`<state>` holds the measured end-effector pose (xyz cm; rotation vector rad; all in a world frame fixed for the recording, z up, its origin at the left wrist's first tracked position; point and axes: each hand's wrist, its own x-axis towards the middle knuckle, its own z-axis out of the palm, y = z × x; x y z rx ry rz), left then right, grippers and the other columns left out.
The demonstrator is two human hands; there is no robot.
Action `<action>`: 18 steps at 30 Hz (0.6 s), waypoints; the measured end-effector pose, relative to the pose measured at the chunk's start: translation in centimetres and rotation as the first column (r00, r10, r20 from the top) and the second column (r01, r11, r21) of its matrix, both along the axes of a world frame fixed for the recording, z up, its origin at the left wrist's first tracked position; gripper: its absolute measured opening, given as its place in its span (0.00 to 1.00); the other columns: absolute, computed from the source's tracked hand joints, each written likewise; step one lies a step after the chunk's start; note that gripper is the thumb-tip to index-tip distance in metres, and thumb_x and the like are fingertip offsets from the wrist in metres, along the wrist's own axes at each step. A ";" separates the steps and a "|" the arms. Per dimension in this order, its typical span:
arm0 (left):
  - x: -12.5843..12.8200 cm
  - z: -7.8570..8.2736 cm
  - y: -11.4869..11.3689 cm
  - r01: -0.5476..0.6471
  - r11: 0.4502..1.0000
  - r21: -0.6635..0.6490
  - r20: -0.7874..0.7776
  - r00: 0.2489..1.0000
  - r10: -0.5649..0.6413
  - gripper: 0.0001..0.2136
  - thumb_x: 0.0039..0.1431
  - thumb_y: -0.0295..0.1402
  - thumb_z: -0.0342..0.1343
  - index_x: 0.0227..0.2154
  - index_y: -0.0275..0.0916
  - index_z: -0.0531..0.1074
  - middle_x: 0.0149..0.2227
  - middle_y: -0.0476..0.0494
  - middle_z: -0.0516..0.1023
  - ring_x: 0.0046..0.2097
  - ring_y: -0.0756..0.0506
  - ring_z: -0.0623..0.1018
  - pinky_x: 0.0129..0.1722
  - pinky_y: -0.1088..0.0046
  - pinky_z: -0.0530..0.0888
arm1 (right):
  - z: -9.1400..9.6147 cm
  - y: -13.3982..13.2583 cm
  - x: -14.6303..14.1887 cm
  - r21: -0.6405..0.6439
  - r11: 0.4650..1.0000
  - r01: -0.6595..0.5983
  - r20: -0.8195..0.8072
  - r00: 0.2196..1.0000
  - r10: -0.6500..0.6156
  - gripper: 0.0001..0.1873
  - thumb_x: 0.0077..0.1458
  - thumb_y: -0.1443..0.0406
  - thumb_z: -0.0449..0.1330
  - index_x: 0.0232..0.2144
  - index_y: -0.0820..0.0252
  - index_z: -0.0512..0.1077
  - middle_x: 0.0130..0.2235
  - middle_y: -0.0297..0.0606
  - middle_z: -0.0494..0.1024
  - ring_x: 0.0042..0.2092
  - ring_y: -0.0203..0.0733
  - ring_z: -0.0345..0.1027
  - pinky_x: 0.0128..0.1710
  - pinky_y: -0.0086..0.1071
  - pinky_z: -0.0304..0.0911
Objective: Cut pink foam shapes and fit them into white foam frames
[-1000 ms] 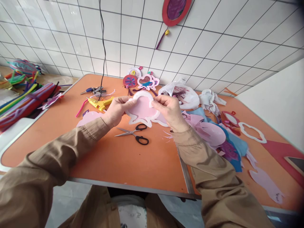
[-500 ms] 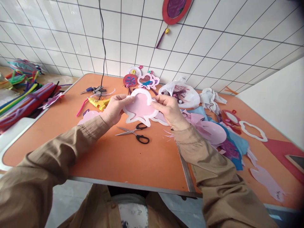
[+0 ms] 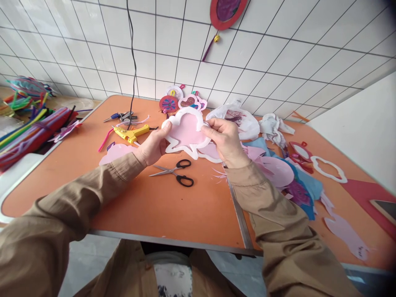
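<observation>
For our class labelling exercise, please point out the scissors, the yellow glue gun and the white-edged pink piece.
Scissors (image 3: 171, 170), head view: metal by the pivot.
Yellow glue gun (image 3: 131, 134), head view: middle of the body.
White-edged pink piece (image 3: 187, 130), head view: its pink middle.

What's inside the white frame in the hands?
Inside the white frame: a pink sheet. Hidden: edges covered by the left hand and right hand, plus whatever lies directly behind the sheet.

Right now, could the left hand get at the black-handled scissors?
Probably yes, after letting go: the left hand pinches the white-rimmed pink shape, but the scissors lie close by, uncovered.
</observation>
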<state>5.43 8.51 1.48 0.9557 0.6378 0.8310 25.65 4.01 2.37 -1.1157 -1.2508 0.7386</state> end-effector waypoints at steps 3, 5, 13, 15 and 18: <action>-0.3 -0.3 0.2 0.065 0.997 0.033 -0.029 0.997 -0.065 0.23 0.66 0.54 0.56 0.41 0.37 0.79 0.31 0.41 0.83 0.32 0.41 0.84 0.31 0.68 0.81 | 0.4 0.0 0.4 0.002 1.000 0.010 -0.012 1.000 -0.010 0.10 0.43 0.58 0.72 0.24 0.55 0.77 0.24 0.32 0.73 0.27 0.36 0.60 0.26 0.33 0.53; -0.6 -0.3 0.3 0.113 0.990 0.082 -0.069 0.992 -0.107 0.24 0.62 0.55 0.59 0.38 0.35 0.80 0.33 0.36 0.84 0.33 0.39 0.85 0.31 0.67 0.82 | 0.7 -0.1 0.7 0.007 1.000 0.024 -0.010 1.000 -0.024 0.11 0.42 0.57 0.72 0.24 0.56 0.76 0.24 0.33 0.73 0.27 0.36 0.61 0.25 0.32 0.54; -1.1 0.2 0.2 0.118 0.967 0.225 -0.149 0.985 -0.086 0.19 0.55 0.46 0.71 0.28 0.31 0.79 0.27 0.38 0.82 0.30 0.43 0.85 0.28 0.75 0.81 | 0.2 0.4 1.7 0.066 0.997 0.029 0.083 0.996 -0.034 0.10 0.48 0.56 0.73 0.26 0.54 0.79 0.25 0.35 0.75 0.28 0.40 0.66 0.24 0.35 0.60; -1.1 0.3 0.2 0.102 0.968 0.229 -0.163 0.984 -0.065 0.19 0.56 0.46 0.70 0.28 0.31 0.78 0.27 0.39 0.82 0.30 0.43 0.85 0.28 0.74 0.80 | -0.1 0.5 1.9 0.084 0.996 0.038 0.106 0.993 -0.046 0.09 0.51 0.57 0.72 0.26 0.53 0.79 0.26 0.36 0.76 0.28 0.41 0.68 0.25 0.36 0.62; -1.0 0.5 0.2 0.092 0.972 0.216 -0.195 0.980 -0.050 0.21 0.59 0.49 0.66 0.29 0.31 0.78 0.28 0.38 0.82 0.30 0.43 0.85 0.29 0.72 0.81 | -0.2 0.7 2.1 0.095 0.994 0.056 0.139 0.988 -0.069 0.08 0.52 0.57 0.72 0.27 0.52 0.79 0.27 0.36 0.77 0.29 0.42 0.69 0.25 0.37 0.63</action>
